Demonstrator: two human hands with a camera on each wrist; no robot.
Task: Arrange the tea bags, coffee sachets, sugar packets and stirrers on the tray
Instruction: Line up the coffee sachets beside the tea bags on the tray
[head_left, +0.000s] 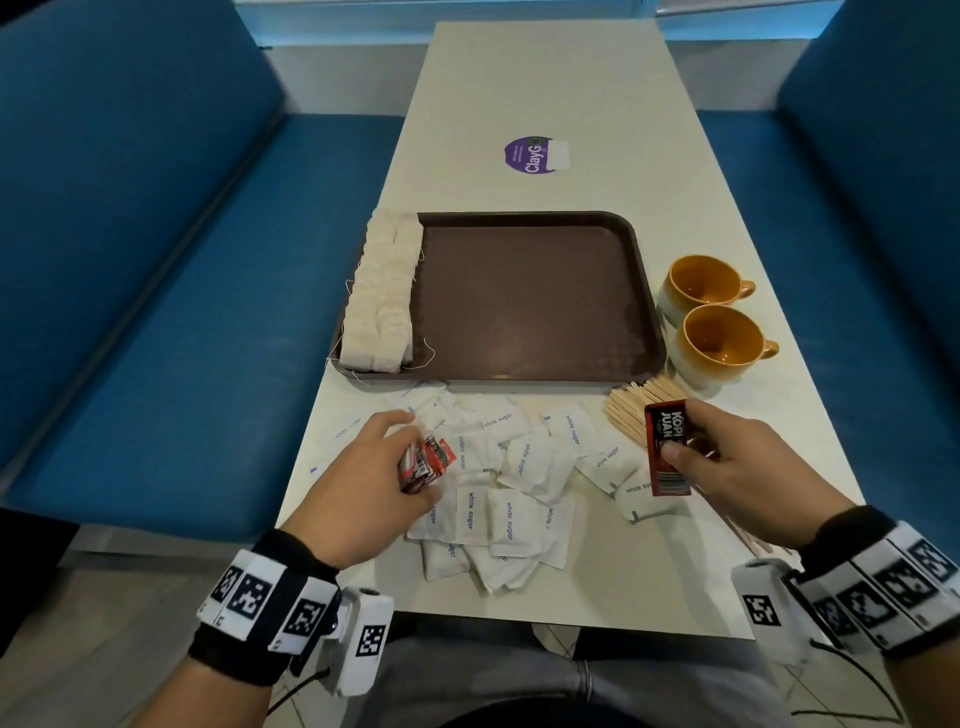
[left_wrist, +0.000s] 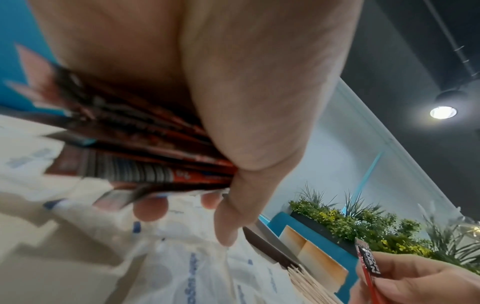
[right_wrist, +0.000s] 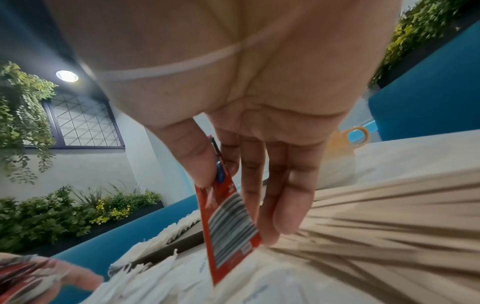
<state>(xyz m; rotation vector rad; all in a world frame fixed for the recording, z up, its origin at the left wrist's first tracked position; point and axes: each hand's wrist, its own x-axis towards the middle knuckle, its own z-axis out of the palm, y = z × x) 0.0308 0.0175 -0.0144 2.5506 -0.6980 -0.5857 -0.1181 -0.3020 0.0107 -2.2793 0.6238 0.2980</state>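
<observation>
A brown tray (head_left: 535, 301) lies mid-table with white tea bags (head_left: 387, 296) stacked in rows along its left side. White sugar packets (head_left: 514, 478) lie scattered in front of it. My left hand (head_left: 374, 478) grips a bundle of red coffee sachets (head_left: 423, 462) over the packets; the bundle (left_wrist: 145, 156) shows fanned under the palm in the left wrist view. My right hand (head_left: 727, 462) pinches a single red coffee sachet (head_left: 665, 447) upright, thumb against fingers (right_wrist: 205, 164), sachet (right_wrist: 228, 224). Wooden stirrers (head_left: 644, 410) lie piled under that hand.
Two orange cups (head_left: 711, 317) stand right of the tray. A purple round sticker (head_left: 530, 156) is on the far table. Blue bench seats (head_left: 171, 312) flank the table on both sides. Potted plants (left_wrist: 363, 226) line the wall behind.
</observation>
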